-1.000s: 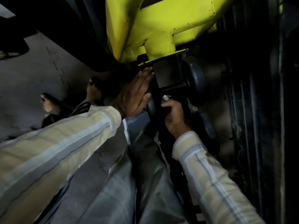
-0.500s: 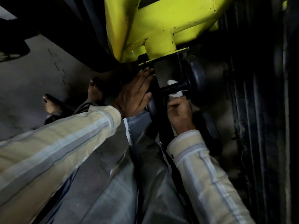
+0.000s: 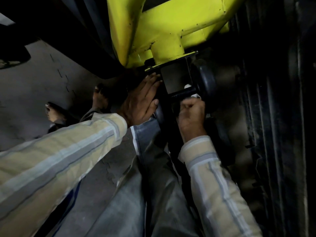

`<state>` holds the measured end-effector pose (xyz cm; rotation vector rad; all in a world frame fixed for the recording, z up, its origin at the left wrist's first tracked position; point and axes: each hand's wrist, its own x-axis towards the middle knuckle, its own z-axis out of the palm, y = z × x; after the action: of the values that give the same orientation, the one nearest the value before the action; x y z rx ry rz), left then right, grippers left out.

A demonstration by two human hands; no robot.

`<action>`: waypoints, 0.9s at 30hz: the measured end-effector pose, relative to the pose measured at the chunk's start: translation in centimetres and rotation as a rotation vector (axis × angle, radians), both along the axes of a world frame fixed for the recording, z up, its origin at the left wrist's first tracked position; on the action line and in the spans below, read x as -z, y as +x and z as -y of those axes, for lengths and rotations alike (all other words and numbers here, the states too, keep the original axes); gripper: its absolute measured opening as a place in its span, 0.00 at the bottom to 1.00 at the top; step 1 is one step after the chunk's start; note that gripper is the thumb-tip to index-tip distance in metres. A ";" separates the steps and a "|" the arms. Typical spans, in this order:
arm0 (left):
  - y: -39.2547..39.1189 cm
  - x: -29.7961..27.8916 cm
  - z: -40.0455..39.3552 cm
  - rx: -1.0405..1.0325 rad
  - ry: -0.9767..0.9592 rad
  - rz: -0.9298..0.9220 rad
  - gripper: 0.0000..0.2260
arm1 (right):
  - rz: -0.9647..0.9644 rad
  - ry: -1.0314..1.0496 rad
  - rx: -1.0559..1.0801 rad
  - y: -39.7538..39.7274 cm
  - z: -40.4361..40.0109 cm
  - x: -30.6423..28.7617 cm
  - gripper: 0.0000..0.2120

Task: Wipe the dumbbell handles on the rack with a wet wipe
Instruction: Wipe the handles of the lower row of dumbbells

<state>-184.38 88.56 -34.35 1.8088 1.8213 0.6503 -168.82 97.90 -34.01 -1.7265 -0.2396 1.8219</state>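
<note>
Now, head view only. Right hand (image 3: pixel 191 115) has climbed from below the dumbbell handle (image 3: pixel 183 92), where it sat a second ago, to sit just under the bar near the right-hand weight head (image 3: pixel 206 82). Its fingers are curled into a fist around a white wet wipe (image 3: pixel 195 96); scraps of white show both above the bar and just below it, so the wipe appears wrapped round the handle at its right end. Half a second ago the white was nearer the middle of the bar. Judgement: the stroke is running outward along the handle toward the head, so this bar is probably close to done.

Left hand (image 3: pixel 142 103) unchanged over the whole second: fingers straight and pressed together, palm flat against the dark left end of the same dumbbell, below the yellow frame (image 3: pixel 162 31). It seems to be steadying the weight, not gripping it.

Dumbbell sits on the black rack (image 3: pixel 172 79), handle roughly level, slightly tilted. A second dark weight (image 3: pixel 220 137) lies lower on the rack, beside the right sleeve (image 3: pixel 213 177); its handle is hidden, too dark to tell if it has been wiped. Bare feet (image 3: pixel 54 112) on the grey floor (image 3: pixel 42 82), left.
</note>
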 end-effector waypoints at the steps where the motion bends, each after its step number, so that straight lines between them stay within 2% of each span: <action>1: -0.1 0.0 0.0 0.002 -0.005 -0.003 0.24 | 0.031 -0.019 -0.029 -0.6 0.2 -0.2 0.31; 4: -0.2 0.0 0.0 0.014 -0.016 -0.020 0.24 | 0.075 -0.049 -0.165 -1.5 2.3 -1.1 0.28; 7: -0.1 -0.1 -0.1 0.006 -0.011 -0.018 0.25 | 0.149 0.026 -0.219 -2.7 2.1 -3.7 0.11; 8: -0.1 -0.1 -0.1 0.008 -0.012 -0.018 0.25 | 0.216 0.071 -0.255 -3.3 1.7 -4.3 0.09; 9: -0.1 0.0 0.0 0.012 -0.014 -0.020 0.25 | 0.319 0.101 -0.343 -3.9 1.5 -4.7 0.12; 10: -0.2 0.0 0.0 0.014 -0.015 -0.023 0.26 | 0.419 0.136 -0.510 -4.3 1.9 -4.6 0.20; 12: -0.3 -0.1 -0.1 0.019 -0.009 -0.032 0.27 | 0.621 0.241 -0.933 -4.2 3.8 -3.6 0.31; 14: -0.3 -0.1 -0.1 0.029 -0.005 -0.042 0.27 | 0.918 0.356 -1.109 -3.1 5.4 -2.6 0.39; 15: -0.3 0.0 0.0 0.030 -0.010 -0.044 0.26 | 0.985 0.397 -1.127 -2.4 5.7 -2.5 0.42; 19: -0.2 0.4 0.2 0.010 -0.022 -0.021 0.26 | 1.110 0.631 -1.308 0.2 5.7 -2.1 0.45; 21: -0.2 0.4 0.2 0.007 -0.022 -0.008 0.26 | 1.172 0.666 -1.455 1.0 5.3 -2.2 0.47; 27: -0.2 0.3 0.0 0.003 -0.028 -0.004 0.25 | 1.207 0.803 -1.668 2.1 3.5 -3.2 0.50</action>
<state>-184.60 88.51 -34.61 1.7951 1.8214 0.6177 -166.76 94.41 -30.78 -1.6434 -2.9896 0.5874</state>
